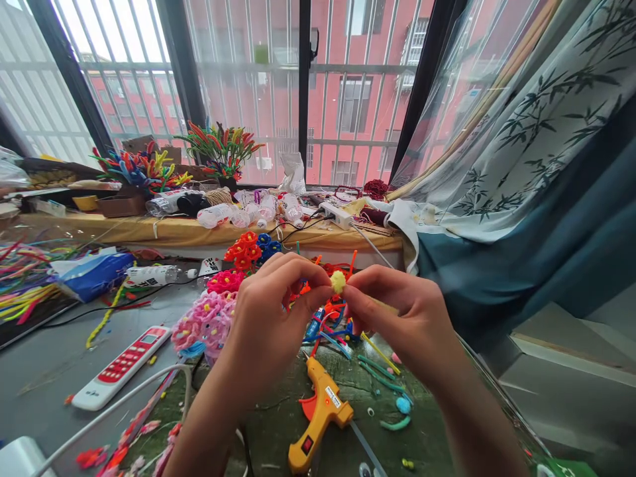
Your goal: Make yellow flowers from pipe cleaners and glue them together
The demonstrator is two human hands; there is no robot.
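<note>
Between my two hands, raised over the table, is a small fuzzy pale-yellow piece of pipe cleaner (pixel 338 282). My left hand (pixel 278 305) pinches it from the left with thumb and forefinger. From the other side, the thumb and fingertips of my right hand (pixel 397 308) are closed on it too. A short pale strand shows by the right fingers. Below the hands lies a yellow hot glue gun (pixel 325 414) on its side, a glue stick at its back end. Pink fuzzy flowers (pixel 211 318) stand by my left wrist, partly hidden by it.
A white remote control (pixel 122 368) and a blue packet (pixel 92 275) lie at left, with a white cable (pixel 129 384) in front. Teal pipe cleaner pieces (pixel 380 372) lie at right. Plastic bottles (pixel 216 215) and a power strip (pixel 336 215) crowd the windowsill.
</note>
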